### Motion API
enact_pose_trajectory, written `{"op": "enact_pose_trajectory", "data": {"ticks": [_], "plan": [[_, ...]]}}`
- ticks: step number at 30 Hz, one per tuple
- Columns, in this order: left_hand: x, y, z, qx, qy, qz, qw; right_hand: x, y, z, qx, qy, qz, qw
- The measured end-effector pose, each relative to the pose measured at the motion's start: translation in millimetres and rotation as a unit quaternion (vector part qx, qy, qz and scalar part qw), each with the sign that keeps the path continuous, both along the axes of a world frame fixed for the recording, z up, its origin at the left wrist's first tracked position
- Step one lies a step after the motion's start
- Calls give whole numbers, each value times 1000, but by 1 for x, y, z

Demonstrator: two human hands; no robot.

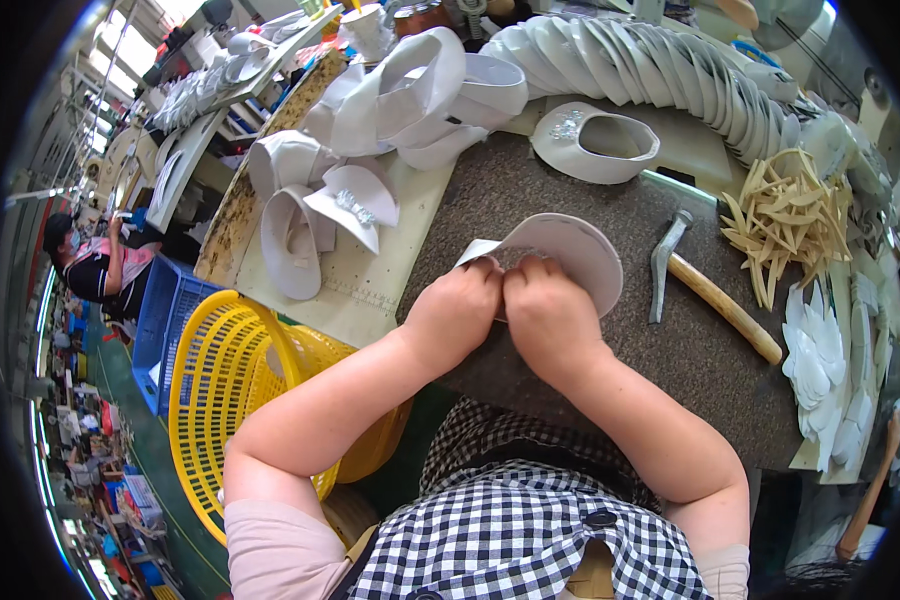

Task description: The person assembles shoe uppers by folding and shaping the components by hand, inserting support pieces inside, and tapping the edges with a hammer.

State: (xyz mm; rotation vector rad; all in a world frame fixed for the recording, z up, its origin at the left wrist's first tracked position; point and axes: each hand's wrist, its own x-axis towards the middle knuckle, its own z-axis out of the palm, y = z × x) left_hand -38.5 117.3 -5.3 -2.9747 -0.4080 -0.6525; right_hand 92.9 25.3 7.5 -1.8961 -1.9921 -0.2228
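My left hand (pixel 457 312) and right hand (pixel 550 315), fingers curled closed, pinch a pale shoe upper (pixel 588 256); the knuckles conceal my fingertips and its near edge.

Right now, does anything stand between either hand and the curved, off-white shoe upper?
Nothing visible does: the left hand and right hand both grip the curved, off-white shoe upper directly. The steel-headed, wooden-handled hammer lies clear, to their right.
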Motion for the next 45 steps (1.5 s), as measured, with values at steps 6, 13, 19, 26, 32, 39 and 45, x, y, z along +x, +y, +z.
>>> {"op": "enact_pose_trajectory", "data": {"ticks": [6, 13, 19, 26, 32, 39, 45], "plan": [[17, -2, 22, -95, 70, 88, 989, 15, 3, -6, 48, 50, 15, 997], [31, 2, 23, -28, 160, 122, 979, 21, 0, -8, 97, 88, 38, 991], [19, 6, 27, -19, 161, 49, 986, 20, 0, -9, 86, 99, 38, 991], [28, 2, 26, -31, 157, 97, 982, 25, 2, -9, 99, 147, 38, 984], [37, 1, 33, -50, 205, 133, 968, 26, 1, -9, 122, 109, 33, 986], [26, -1, 13, -62, 80, 118, 988, 21, -1, -5, 91, 167, 29, 981], [31, -5, 16, -92, 98, 137, 981, 23, 4, -9, 52, 157, -12, 986]]}}
